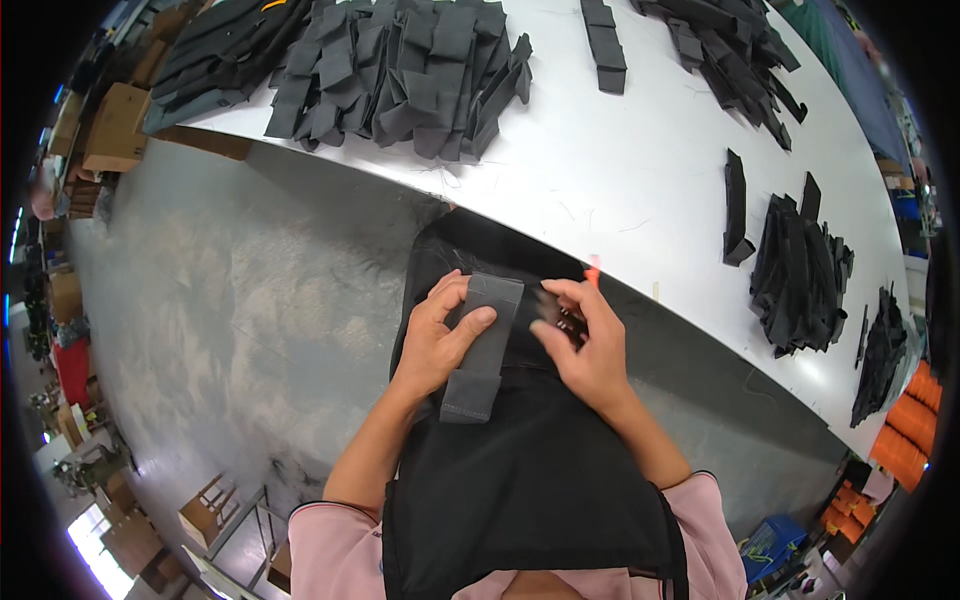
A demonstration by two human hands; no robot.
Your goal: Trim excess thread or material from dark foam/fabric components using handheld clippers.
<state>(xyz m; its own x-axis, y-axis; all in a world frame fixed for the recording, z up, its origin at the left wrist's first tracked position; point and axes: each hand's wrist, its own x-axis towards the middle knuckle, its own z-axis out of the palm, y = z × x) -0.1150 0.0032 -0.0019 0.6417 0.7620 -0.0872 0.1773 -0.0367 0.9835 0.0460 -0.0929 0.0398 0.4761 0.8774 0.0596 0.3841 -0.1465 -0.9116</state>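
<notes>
A dark grey fabric strip [487, 325] with a folded, stitched lower end lies upright before my chest, over the black apron [530, 450]. My left hand [440, 335] is closed on the strip's left edge, thumb on top. Just right of the strip, my right hand [588, 345] is curled, its fingertips smeared by motion. Something dark with small bright glints shows between its fingers, too blurred to name. An orange-red tip [594, 270] sticks out beyond the right index finger; whether the hand holds it is unclear.
A white table [560, 170] slants across ahead, its near edge just beyond my hands. On it lie a wide pile of grey fabric strips [410, 75], black garments or bags [225, 55] at left, and several strip bundles [795, 275] at right. Orange rolls [908, 430] stand lower right.
</notes>
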